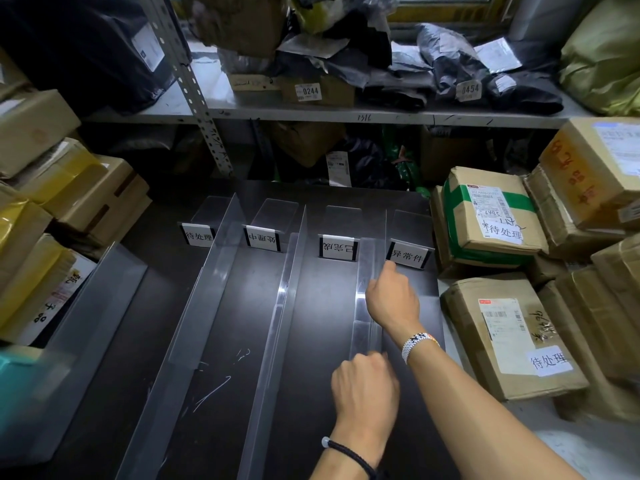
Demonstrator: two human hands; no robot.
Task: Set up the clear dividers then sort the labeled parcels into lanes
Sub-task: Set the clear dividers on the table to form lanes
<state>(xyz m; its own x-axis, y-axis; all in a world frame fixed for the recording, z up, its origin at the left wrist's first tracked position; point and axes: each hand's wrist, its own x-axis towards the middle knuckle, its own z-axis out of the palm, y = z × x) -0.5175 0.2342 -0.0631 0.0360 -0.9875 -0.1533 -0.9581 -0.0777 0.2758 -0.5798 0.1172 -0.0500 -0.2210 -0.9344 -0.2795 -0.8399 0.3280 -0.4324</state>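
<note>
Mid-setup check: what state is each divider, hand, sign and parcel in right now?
First divider: upright, untouched.
Second divider: upright, untouched.
Third divider: upright, held by both hands.
Left hand: grips third divider's near end.
Right hand: grips its top edge farther back.
Lane signs: four, standing at the far end.
Labeled parcels: stacked at right, none in lanes.
</note>
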